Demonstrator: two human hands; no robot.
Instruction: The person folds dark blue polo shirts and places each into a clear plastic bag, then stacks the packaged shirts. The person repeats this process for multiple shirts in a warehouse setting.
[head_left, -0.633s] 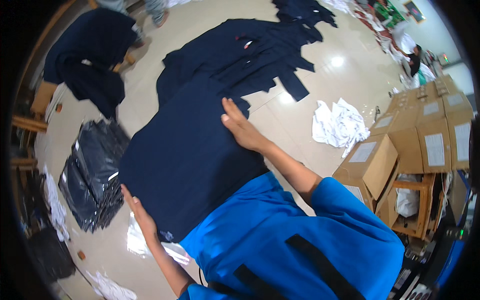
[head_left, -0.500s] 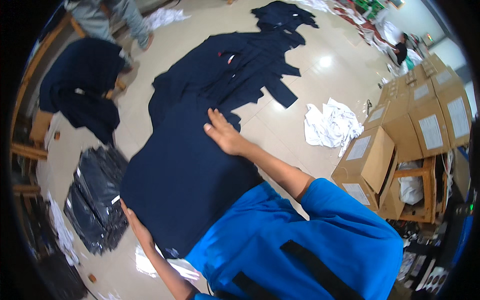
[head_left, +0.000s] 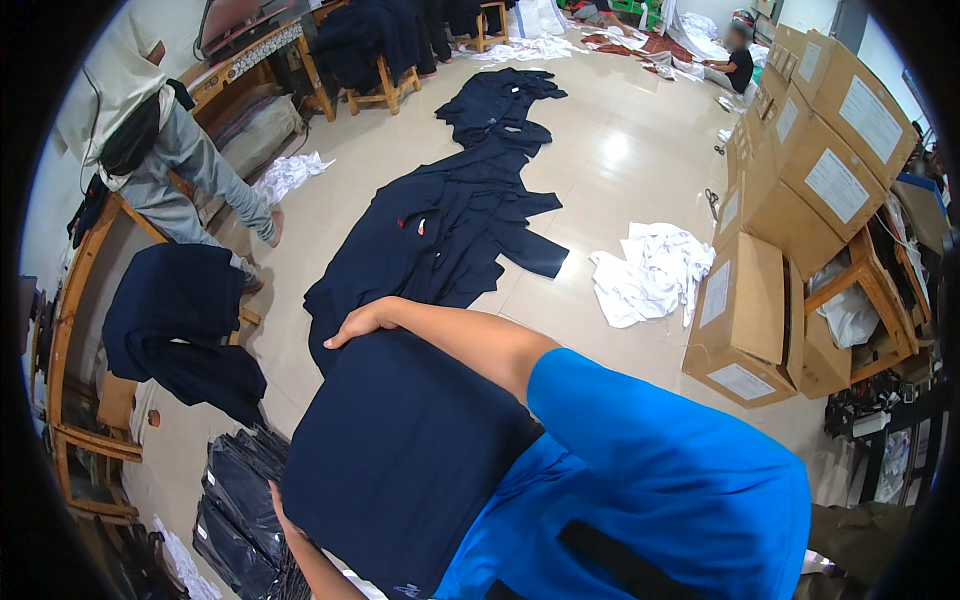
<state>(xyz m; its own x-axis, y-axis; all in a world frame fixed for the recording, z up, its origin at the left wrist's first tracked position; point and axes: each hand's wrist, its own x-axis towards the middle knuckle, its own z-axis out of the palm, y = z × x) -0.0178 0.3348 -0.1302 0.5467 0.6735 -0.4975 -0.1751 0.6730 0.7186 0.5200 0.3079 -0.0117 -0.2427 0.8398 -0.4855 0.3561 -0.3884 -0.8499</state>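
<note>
Smooth navy fabric garment, squared-off block shape (head_left: 410,455), lies in front of the person's bright-blue cloth shirt (head_left: 660,430), approx. on the lap; small pale mark at its 6 o'clock edge. R hand (head_left: 362,318) at its 11 o'clock corner, fingers bent over the edge; can't tell if gripping. L hand (head_left: 278,503) along its 8 o'clock side, mostly hidden; grip n/a to judge.

Progress: this one looks flat & neat, prob. folded, no plastic on it. Done-looking: stack of flat dark packs in shiny plastic (head_left: 240,505), at 8 o'clock, right by L hand. Left, it seems: long loose heap of navy garments (head_left: 400,235) at 12 o'clock, unfolded on the pale glossy tile floor (head_left: 590,205), plus navy cloth draped over a wooden stool (head_left: 170,305) at 10 o'clock.

Around: crumpled white cloth heap (head_left: 655,275), 2 o'clock; brown cardboard boxes w/ white labels (head_left: 830,165) beyond it. Person in grey trousers (head_left: 190,170), 11 o'clock; seated person in black top (head_left: 738,70), far off, 1 o'clock.

In the way: R forearm crosses the garment's far edge; pack stack crowds the L side.
</note>
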